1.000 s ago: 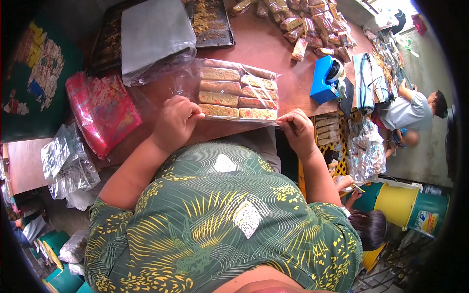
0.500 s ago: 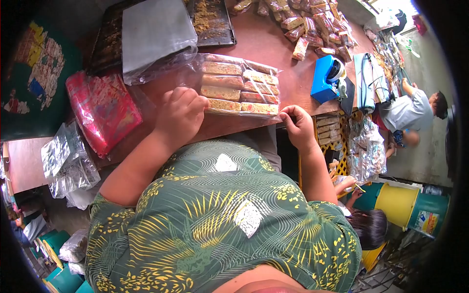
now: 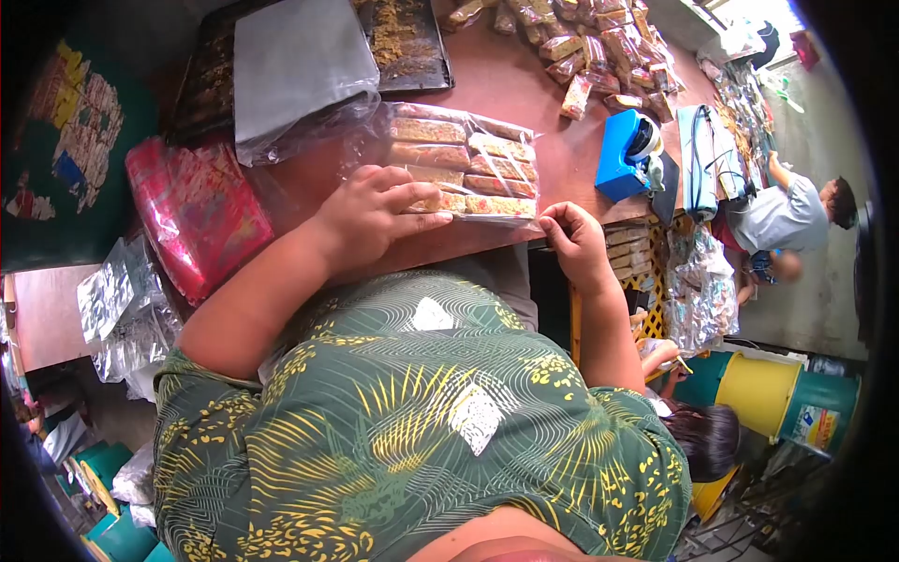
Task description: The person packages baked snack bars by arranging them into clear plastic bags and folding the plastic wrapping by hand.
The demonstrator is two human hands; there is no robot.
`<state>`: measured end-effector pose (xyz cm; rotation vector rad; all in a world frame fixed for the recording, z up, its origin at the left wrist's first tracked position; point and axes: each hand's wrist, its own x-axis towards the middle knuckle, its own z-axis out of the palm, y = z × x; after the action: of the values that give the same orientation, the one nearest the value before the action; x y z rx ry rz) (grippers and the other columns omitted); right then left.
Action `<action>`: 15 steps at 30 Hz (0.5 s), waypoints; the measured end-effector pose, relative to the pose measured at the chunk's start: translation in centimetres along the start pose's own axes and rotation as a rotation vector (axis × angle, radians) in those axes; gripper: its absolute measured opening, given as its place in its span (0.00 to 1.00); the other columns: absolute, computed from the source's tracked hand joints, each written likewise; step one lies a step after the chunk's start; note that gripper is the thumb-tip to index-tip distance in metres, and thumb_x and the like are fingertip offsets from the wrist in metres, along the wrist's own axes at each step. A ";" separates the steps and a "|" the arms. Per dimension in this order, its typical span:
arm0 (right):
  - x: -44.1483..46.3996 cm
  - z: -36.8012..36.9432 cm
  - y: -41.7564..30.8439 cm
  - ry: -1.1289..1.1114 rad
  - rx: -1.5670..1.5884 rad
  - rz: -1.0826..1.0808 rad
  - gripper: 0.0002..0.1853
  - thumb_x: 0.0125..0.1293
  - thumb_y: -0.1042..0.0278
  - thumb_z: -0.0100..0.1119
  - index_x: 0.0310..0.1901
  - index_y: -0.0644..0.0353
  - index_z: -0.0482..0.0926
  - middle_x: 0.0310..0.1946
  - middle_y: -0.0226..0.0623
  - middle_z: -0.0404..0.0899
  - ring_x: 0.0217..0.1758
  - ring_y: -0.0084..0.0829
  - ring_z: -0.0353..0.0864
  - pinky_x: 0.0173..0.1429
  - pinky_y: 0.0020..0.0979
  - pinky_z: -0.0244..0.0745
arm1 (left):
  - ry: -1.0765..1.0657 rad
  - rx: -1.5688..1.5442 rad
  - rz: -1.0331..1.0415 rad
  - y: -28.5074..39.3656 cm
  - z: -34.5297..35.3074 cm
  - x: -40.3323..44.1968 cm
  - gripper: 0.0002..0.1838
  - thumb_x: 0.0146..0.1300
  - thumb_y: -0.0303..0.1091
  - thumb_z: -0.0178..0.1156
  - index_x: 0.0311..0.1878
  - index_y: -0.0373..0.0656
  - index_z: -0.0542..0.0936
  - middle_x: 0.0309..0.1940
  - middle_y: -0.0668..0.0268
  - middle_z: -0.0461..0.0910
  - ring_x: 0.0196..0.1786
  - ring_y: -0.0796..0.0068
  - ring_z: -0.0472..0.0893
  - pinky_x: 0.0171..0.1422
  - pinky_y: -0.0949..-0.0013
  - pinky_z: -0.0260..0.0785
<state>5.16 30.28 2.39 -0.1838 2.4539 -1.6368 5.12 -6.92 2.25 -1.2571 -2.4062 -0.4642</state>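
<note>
Fingers (image 3: 426, 221) of the left hand (image 3: 375, 211) spread loosely over the bagged bars (image 3: 456, 157); the right hand (image 3: 574, 244) sits narrow-fingered at their corner, grip unclear.

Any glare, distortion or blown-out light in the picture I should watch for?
In the head view: fisheye bending with black corners; whitish glare streaks on the clear-wrapped pack of bars; a washed-out bright opening at upper right; left hand and right hand look reasonably sharp.

Bar pack (image 3: 459, 155) partly hidden by left hand (image 3: 375, 208); bar pile (image 3: 604, 51) cut off above
</note>
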 end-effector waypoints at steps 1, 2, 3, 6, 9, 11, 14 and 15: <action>0.1 -0.1 0.0 0.002 0.004 -0.004 0.06 0.75 0.70 0.68 0.45 0.63 0.83 0.34 0.28 0.83 0.37 0.17 0.79 0.44 0.24 0.76 | -0.002 0.005 -0.006 0.0 0.1 0.0 0.24 0.67 0.31 0.58 0.62 0.67 0.88 0.64 0.74 0.82 0.65 0.68 0.78 0.74 0.56 0.65; 0.2 -0.3 -0.1 0.004 -0.106 0.015 0.06 0.74 0.71 0.68 0.46 0.63 0.83 0.36 0.30 0.84 0.40 0.21 0.80 0.47 0.27 0.76 | -0.005 0.010 -0.012 -0.1 0.1 0.0 0.25 0.66 0.31 0.58 0.63 0.66 0.87 0.64 0.74 0.82 0.65 0.68 0.78 0.74 0.56 0.65; 0.3 -0.5 -0.6 0.005 -0.217 0.035 0.06 0.73 0.71 0.69 0.46 0.62 0.83 0.39 0.32 0.84 0.43 0.24 0.82 0.49 0.29 0.77 | -0.016 0.006 -0.017 -0.1 0.1 0.1 0.25 0.66 0.30 0.58 0.63 0.66 0.87 0.64 0.74 0.82 0.65 0.68 0.78 0.74 0.57 0.66; -0.1 0.2 -3.4 0.227 -0.709 -0.294 0.12 0.70 0.71 0.69 0.52 0.61 0.82 0.47 0.39 0.83 0.54 0.37 0.82 0.60 0.39 0.77 | -0.031 -0.003 -0.035 -0.2 0.1 0.2 0.26 0.65 0.29 0.58 0.64 0.65 0.87 0.65 0.74 0.82 0.65 0.68 0.78 0.74 0.57 0.66; -0.7 3.2 -6.6 0.224 -0.736 -0.514 0.21 0.68 0.68 0.69 0.61 0.59 0.79 0.59 0.43 0.80 0.66 0.47 0.78 0.71 0.47 0.71 | -0.022 -0.005 -0.051 -0.1 0.3 0.1 0.25 0.66 0.30 0.58 0.63 0.64 0.87 0.65 0.73 0.82 0.65 0.68 0.79 0.74 0.56 0.66; -0.8 6.4 -7.6 0.091 -0.674 -0.587 0.29 0.69 0.62 0.69 0.69 0.58 0.75 0.66 0.46 0.77 0.72 0.50 0.74 0.78 0.50 0.65 | -0.015 0.013 -0.052 0.0 0.4 0.3 0.23 0.66 0.31 0.58 0.62 0.63 0.88 0.65 0.73 0.82 0.64 0.67 0.80 0.73 0.56 0.67; 1.1 10.3 -7.7 -0.035 -0.823 -0.687 0.38 0.72 0.49 0.66 0.77 0.58 0.69 0.76 0.49 0.69 0.82 0.52 0.65 0.84 0.57 0.55 | 0.042 -0.021 -0.069 0.1 0.6 0.4 0.21 0.66 0.28 0.60 0.59 0.59 0.88 0.62 0.72 0.83 0.63 0.64 0.80 0.72 0.56 0.69; 2.4 10.9 -6.8 -0.019 -0.910 -0.691 0.42 0.72 0.41 0.62 0.78 0.59 0.67 0.79 0.50 0.67 0.84 0.52 0.61 0.85 0.60 0.51 | 0.050 -0.110 -0.105 0.0 0.6 0.4 0.21 0.66 0.26 0.60 0.60 0.56 0.87 0.63 0.69 0.82 0.64 0.63 0.80 0.73 0.56 0.69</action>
<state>5.27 17.32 4.36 -1.2520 3.1097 -0.4699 4.79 -6.35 1.87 -1.1527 -2.4423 -0.6584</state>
